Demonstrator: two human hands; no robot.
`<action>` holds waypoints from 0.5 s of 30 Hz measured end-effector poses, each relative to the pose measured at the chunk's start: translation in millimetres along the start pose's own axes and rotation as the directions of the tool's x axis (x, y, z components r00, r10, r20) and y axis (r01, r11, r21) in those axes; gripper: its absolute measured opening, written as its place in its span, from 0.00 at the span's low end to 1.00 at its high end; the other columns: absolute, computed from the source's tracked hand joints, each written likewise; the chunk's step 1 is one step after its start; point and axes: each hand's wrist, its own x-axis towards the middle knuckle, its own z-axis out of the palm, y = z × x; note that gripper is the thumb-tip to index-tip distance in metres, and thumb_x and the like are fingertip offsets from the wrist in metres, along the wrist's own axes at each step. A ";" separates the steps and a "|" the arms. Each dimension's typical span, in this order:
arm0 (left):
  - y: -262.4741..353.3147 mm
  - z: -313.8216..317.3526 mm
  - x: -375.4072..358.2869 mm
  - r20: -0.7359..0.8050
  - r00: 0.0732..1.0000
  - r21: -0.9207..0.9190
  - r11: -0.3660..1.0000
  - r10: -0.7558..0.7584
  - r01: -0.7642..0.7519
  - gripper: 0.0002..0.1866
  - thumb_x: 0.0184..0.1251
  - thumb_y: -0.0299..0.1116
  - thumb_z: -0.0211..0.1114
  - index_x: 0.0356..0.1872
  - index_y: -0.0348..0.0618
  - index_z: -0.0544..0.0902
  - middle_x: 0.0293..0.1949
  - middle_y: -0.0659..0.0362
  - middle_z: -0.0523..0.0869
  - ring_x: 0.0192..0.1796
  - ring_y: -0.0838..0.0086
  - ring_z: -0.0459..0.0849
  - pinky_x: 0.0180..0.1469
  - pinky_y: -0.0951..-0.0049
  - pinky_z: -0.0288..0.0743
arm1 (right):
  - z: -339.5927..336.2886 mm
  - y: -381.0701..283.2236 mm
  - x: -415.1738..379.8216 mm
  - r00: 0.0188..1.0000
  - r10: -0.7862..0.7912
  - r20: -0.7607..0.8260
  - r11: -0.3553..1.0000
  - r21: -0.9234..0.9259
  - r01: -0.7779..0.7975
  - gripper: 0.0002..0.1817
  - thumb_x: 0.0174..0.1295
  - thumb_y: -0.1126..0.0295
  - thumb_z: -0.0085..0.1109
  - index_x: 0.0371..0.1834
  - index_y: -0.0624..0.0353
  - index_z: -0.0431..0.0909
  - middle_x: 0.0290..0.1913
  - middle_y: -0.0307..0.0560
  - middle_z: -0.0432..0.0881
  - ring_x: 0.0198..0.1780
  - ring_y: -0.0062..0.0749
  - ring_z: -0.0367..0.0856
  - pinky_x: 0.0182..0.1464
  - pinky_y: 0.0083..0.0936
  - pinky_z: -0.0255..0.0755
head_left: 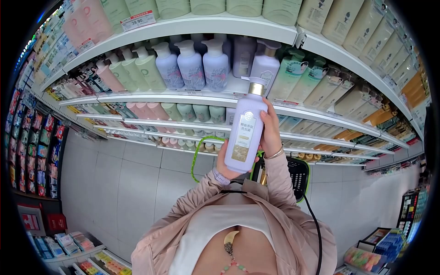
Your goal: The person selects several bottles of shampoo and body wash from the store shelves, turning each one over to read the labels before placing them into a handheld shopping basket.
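Observation:
A pale lilac pump bottle (pixel 244 128) with a gold collar and a white and gold label is held upright, label up, between both hands. My left hand (pixel 225 163) wraps the bottle's lower left side, with a lilac band at the wrist. Along its right side, my right hand (pixel 270 128) grips the bottle, fingers partly behind it; a bracelet circles that wrist. Beyond the bottle's top, a similar lilac bottle (pixel 266 66) stands on the shelf, beside blue-violet pump bottles (pixel 214 66).
White shelves (pixel 183 97) packed with bottles curve across the front. A black basket (pixel 299 176) with green edging and a green handle (pixel 194 160) is below my hands. Grey floor tiles (pixel 137 183) lie beneath. Packaged goods fill a rack (pixel 34 146) at the left.

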 end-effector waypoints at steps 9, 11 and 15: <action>-21.2 38.8 -5.2 -0.245 0.954 -0.269 0.957 -0.173 0.105 0.40 0.58 0.66 0.44 0.65 0.49 0.56 0.60 0.49 0.63 0.56 0.60 0.71 0.56 0.64 0.71 | -11.4 -19.9 0.3 0.992 -0.125 -0.024 0.992 -0.015 0.125 0.27 0.57 0.72 0.49 0.61 0.64 0.57 0.55 0.50 0.66 0.53 0.31 0.68 0.55 0.24 0.63; -23.7 34.3 -5.1 -0.160 0.970 -0.277 0.951 -0.185 0.135 0.41 0.58 0.67 0.42 0.65 0.48 0.55 0.61 0.49 0.61 0.57 0.60 0.69 0.56 0.65 0.70 | -13.4 -20.6 -2.1 0.992 -0.124 -0.018 0.992 0.011 0.124 0.27 0.57 0.72 0.49 0.61 0.63 0.57 0.55 0.50 0.66 0.53 0.32 0.68 0.55 0.24 0.63; -33.8 34.6 -1.2 -0.220 0.973 -0.114 0.992 -0.071 0.047 0.39 0.59 0.64 0.44 0.65 0.48 0.54 0.61 0.51 0.61 0.59 0.61 0.68 0.57 0.65 0.69 | -17.1 -29.3 -4.9 0.992 -0.128 0.015 0.986 -0.103 0.129 0.27 0.61 0.69 0.46 0.63 0.62 0.54 0.57 0.49 0.64 0.55 0.29 0.65 0.57 0.23 0.60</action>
